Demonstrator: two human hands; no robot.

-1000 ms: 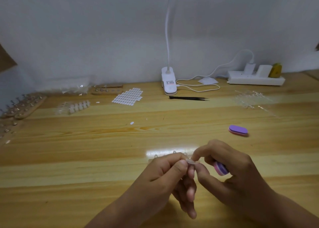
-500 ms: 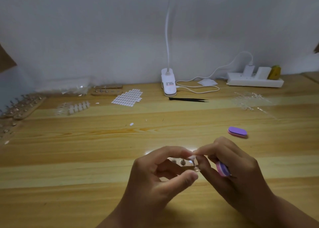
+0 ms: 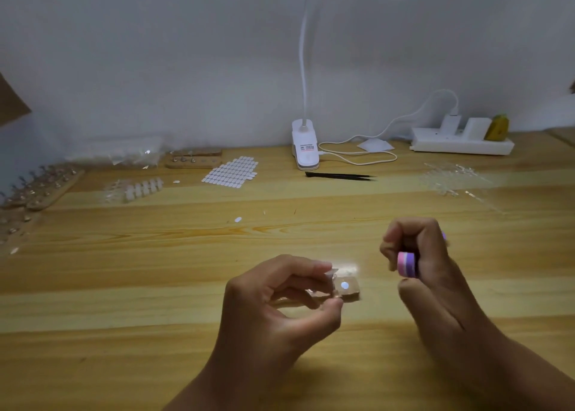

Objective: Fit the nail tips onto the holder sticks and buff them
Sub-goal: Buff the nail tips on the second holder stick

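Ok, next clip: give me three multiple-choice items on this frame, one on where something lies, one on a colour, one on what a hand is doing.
1. Where do the black tweezers lie? A. on the table, just in front of the lamp base; B. standing in a cup; C. hanging on the wall.
2. What colours show on the buffer block? A. green and yellow; B. black; C. pink and purple.
3. What is the left hand doing? A. lying flat on the table; B. pinching a holder stick; C. making an empty fist.
Answers: 1 A, they lie flat on the wood near the lamp base. 2 C, its striped end shows in the right hand. 3 B, thumb and forefinger close on the stick under the nail tip.
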